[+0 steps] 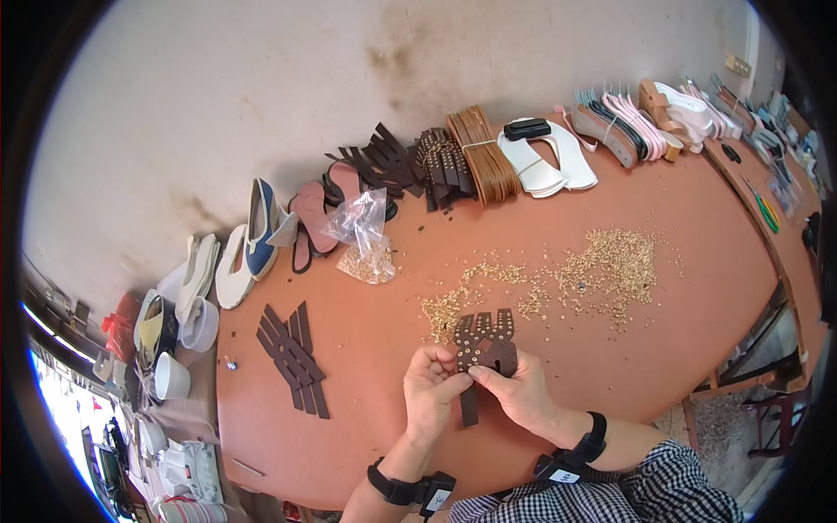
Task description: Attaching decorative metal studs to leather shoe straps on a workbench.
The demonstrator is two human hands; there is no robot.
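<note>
Checked garment (671, 479): nearest my camera, along the bottom edge; black wrist bands (399, 492) just above it.
Studded strap piece (488, 324): dark brown, gold-dotted, held in both hands over the near part of the table (305, 462); I can't tell if its lower strip touches down.
Left hand (431, 388): thumb and fingers pinched on its left side.
Right hand (520, 388): thumb pressed on its face, most fingers hidden from me; close beside the left, both clamped on the piece.
Step, my call: setting studs or checking set ones; can't make out which.
Next move, my call: needs one steady grip, other fingertips freed for a stud.
Loose studs (615, 266): gold, scattered just beyond the piece, thickest off right.
Plain straps (292, 362): dark brown, overlapping, well left.
Plastic bag (359, 222): clear, gold studs inside, farther back.
Studded bundle (442, 159): back row, near wall.
</note>
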